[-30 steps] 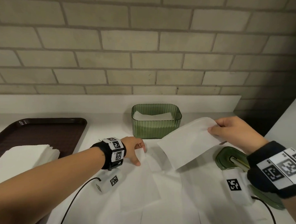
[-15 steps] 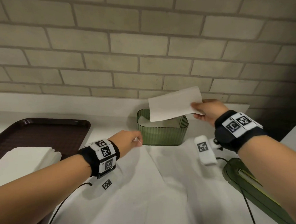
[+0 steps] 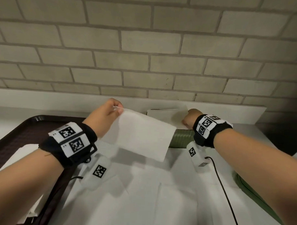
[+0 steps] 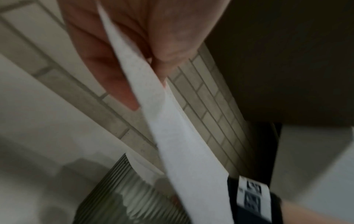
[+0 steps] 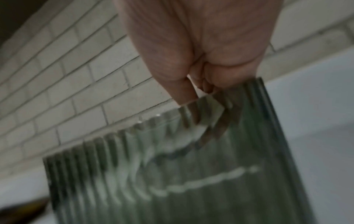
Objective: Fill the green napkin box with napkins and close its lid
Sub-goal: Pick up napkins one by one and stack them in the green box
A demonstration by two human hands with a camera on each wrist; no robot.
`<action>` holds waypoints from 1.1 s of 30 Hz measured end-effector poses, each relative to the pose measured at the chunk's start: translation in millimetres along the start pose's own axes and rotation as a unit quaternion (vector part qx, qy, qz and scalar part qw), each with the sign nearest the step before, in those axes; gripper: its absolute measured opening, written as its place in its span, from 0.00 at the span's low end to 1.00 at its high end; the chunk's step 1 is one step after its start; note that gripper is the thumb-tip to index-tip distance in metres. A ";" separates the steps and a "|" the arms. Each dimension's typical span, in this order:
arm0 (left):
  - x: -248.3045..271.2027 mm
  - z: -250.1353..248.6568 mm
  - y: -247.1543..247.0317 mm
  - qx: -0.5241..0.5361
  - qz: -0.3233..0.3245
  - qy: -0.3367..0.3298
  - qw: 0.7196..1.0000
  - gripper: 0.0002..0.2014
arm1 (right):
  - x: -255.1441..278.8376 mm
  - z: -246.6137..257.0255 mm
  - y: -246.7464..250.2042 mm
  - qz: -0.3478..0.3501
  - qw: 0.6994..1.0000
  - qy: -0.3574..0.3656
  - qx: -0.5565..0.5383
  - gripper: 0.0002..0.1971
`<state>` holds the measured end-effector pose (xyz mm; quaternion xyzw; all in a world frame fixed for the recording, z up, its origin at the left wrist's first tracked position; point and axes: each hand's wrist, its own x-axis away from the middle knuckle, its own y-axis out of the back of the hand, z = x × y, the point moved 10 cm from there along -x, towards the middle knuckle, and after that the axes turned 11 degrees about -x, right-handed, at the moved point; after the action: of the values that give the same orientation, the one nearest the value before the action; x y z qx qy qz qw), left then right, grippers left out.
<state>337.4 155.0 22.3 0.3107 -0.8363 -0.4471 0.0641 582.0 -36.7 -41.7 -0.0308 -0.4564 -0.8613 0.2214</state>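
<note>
My left hand (image 3: pixel 105 116) pinches a lifted napkin (image 3: pixel 141 135) by its corner. My right hand (image 3: pixel 190 118) reaches into the green napkin box (image 3: pixel 180 139), which holds white napkins (image 3: pixel 168 115); I cannot tell whether those fingers grasp anything.

Left hand (image 3: pixel 105 116) raised left of the green napkin box (image 3: pixel 180 139), thumb and fingers (image 4: pixel 107 72) pinching a napkin sheet (image 3: pixel 141 134) by its corner. Right hand (image 3: pixel 191 118) over the box's right end, fingers pointing down inside it; can't tell whether they grip anything. Both forearms extended toward the box, wristbands on.
</note>
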 end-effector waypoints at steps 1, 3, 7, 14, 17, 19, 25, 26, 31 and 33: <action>-4.4 2.3 1.2 0.008 -0.006 0.013 1.000 0.03 | -1.3 4.1 -1.2 0.004 0.999 0.012 0.053 0.10; -14.0 9.9 -1.8 0.034 -0.012 0.054 0.998 0.04 | 0.2 7.6 0.7 0.006 0.994 0.021 0.109 0.07; -38.4 14.0 -14.0 0.081 -0.030 0.114 0.990 0.11 | 0.0 11.7 1.5 -0.005 0.981 0.050 0.187 0.16; -78.3 -17.1 -56.7 -0.005 0.065 0.133 0.989 0.18 | -2.0 11.4 4.8 0.023 0.973 0.087 0.214 0.27; -90.3 -21.5 -79.9 -0.042 0.105 0.147 0.983 0.19 | -5.4 17.5 9.7 0.014 0.960 0.118 0.253 0.23; -96.2 -25.7 -90.7 -0.017 0.110 0.154 0.982 0.19 | -8.8 21.7 26.3 -0.019 0.959 0.131 0.251 0.19; -110.4 -39.5 -116.4 -0.124 0.145 0.134 0.972 0.18 | -12.8 7.9 58.3 -0.043 0.958 0.132 0.249 0.17; -110.6 -41.3 -122.1 -0.146 0.156 0.126 0.969 0.18 | -12.7 3.8 56.8 -0.037 0.959 0.131 0.250 0.17; -110.9 -42.2 -138.9 -0.229 0.190 0.108 0.948 0.18 | -12.7 -5.4 47.1 -0.036 0.960 0.147 0.236 0.18; -112.9 -40.2 -142.2 -0.256 0.200 0.102 0.940 0.17 | -13.7 -2.6 41.0 -0.032 0.958 0.158 0.237 0.18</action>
<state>508.8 133.8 -46.7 0.1542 -0.7275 -0.5901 0.3144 611.5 -53.8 -15.1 0.1738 -0.6075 -0.7287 0.2640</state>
